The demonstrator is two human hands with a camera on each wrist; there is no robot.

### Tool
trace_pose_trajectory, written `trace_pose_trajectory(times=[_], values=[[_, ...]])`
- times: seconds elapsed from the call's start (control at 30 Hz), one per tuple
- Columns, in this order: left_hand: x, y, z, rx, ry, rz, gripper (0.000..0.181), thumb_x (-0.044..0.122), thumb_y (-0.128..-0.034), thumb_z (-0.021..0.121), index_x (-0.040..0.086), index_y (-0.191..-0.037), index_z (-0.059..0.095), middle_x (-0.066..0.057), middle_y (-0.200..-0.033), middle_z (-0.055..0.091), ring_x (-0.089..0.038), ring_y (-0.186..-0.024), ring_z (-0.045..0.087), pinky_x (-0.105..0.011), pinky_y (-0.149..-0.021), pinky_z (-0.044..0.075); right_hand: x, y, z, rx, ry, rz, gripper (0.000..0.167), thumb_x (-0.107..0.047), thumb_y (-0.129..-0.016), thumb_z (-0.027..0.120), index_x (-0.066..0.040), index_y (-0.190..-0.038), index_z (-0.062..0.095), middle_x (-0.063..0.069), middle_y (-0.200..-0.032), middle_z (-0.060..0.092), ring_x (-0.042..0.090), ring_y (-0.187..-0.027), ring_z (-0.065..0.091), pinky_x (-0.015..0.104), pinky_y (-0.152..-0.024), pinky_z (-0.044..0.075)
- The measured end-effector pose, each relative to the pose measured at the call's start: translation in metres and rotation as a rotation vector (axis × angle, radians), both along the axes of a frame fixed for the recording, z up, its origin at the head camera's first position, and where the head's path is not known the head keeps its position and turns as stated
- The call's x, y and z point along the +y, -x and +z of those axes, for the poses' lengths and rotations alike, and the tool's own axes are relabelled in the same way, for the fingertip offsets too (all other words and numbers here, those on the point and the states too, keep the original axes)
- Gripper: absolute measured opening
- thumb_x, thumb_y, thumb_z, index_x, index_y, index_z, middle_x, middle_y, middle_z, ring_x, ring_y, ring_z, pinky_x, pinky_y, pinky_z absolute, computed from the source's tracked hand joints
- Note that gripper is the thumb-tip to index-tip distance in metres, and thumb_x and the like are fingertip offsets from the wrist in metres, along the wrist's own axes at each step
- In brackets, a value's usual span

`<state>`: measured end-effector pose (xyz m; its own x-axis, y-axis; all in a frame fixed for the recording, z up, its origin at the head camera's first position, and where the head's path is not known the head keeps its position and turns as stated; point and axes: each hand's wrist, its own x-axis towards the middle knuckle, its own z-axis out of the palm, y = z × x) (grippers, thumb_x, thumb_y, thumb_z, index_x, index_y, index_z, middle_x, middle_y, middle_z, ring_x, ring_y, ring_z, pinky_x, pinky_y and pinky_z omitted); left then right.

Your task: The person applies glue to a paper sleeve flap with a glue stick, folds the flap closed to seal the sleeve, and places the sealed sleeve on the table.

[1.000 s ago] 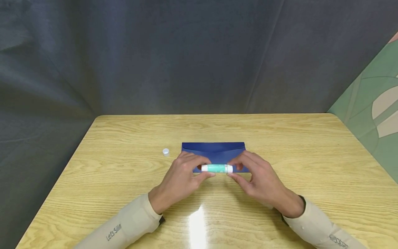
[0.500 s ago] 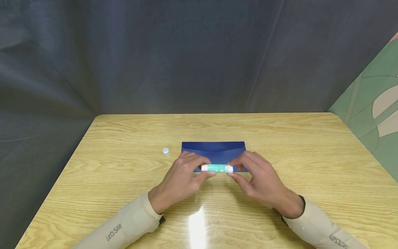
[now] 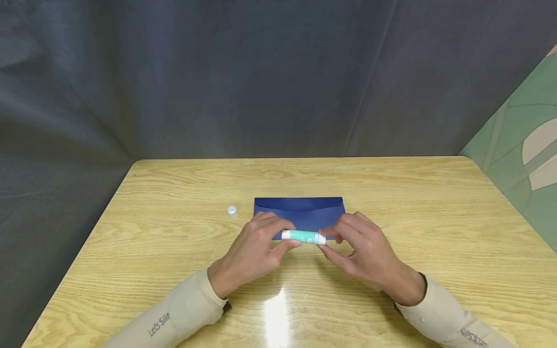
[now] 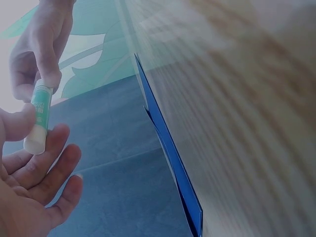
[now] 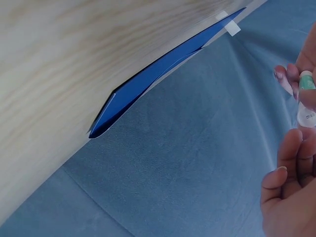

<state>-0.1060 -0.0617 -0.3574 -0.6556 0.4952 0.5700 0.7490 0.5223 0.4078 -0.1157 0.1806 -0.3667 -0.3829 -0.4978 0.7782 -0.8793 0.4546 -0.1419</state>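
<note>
A green and white glue stick (image 3: pixel 303 236) is held level above the front edge of a dark blue envelope (image 3: pixel 300 209). My left hand (image 3: pixel 256 241) pinches its left white end between thumb and fingers. At the other end, my right hand (image 3: pixel 367 246) has thumb and index finger on the white base. In the left wrist view both hands meet on the glue stick (image 4: pixel 41 111), and the left hand's other fingers spread behind it. The right wrist view shows the glue stick (image 5: pixel 306 81) partly covered by a thumb. The envelope lies flat, its flap slightly raised.
A small white cap (image 3: pixel 232 211) stands on the wooden table (image 3: pixel 174 193), left of the envelope. Behind the table hangs a dark grey cloth (image 3: pixel 270 82). A green patterned surface (image 3: pixel 522 145) is at the right.
The glue stick's right end has dipped slightly toward the person, and the right fingers have shifted a little on it. The left hand stays nearly still. The envelope and cap remain in place.
</note>
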Motion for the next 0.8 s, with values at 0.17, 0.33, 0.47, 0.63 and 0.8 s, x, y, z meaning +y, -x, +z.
trace_pose_trajectory(times=[0.17,0.33,0.47,0.63,0.8], values=[[0.0000,0.0000,-0.0006,0.006,0.008,-0.007,0.018,0.026,-0.0878,0.076,0.009,-0.091,0.073,0.001,-0.088,0.075,-0.013,-0.088,0.069,-0.034,-0.090,0.053,-0.0012,0.0016,0.0002,0.048,0.020,0.006,0.032,-0.035,-0.099,0.058,-0.011,-0.078,0.065,-0.006,-0.073,0.062,0.006,-0.064,0.046,0.020,-0.062,0.034],[0.0006,-0.0007,-0.0002,0.007,0.004,-0.019,0.018,0.026,-0.0877,0.076,0.009,-0.091,0.073,0.001,-0.087,0.075,-0.013,-0.088,0.069,-0.033,-0.089,0.053,-0.0011,0.0018,0.0003,0.060,0.030,0.015,0.033,-0.032,-0.099,0.057,-0.011,-0.075,0.064,-0.006,-0.068,0.057,0.006,-0.062,0.044,0.020,-0.062,0.033],[0.0012,-0.0018,-0.0003,0.000,0.007,-0.023,0.017,0.026,-0.0870,0.077,0.009,-0.092,0.074,0.001,-0.086,0.075,-0.012,-0.087,0.068,-0.032,-0.088,0.053,-0.0007,0.0019,0.0001,0.066,0.042,0.030,0.030,-0.027,-0.098,0.056,-0.011,-0.073,0.063,-0.007,-0.066,0.055,0.005,-0.061,0.042,0.019,-0.062,0.032],[0.0020,-0.0026,-0.0011,-0.015,0.016,-0.028,0.016,0.025,-0.0872,0.077,0.010,-0.093,0.074,0.002,-0.086,0.075,-0.011,-0.086,0.067,-0.030,-0.086,0.052,0.0006,0.0022,-0.0008,0.049,0.051,0.062,0.018,-0.017,-0.091,0.060,-0.011,-0.075,0.065,-0.007,-0.066,0.053,0.005,-0.060,0.041,0.018,-0.062,0.031],[0.0027,-0.0034,0.0001,-0.028,0.019,-0.031,0.017,0.025,-0.0878,0.076,0.010,-0.094,0.074,0.002,-0.087,0.075,-0.011,-0.086,0.068,-0.029,-0.085,0.052,0.0019,0.0024,-0.0014,0.026,0.054,0.084,0.006,-0.006,-0.075,0.068,-0.009,-0.074,0.063,-0.005,-0.067,0.055,0.004,-0.060,0.042,0.017,-0.063,0.032]])
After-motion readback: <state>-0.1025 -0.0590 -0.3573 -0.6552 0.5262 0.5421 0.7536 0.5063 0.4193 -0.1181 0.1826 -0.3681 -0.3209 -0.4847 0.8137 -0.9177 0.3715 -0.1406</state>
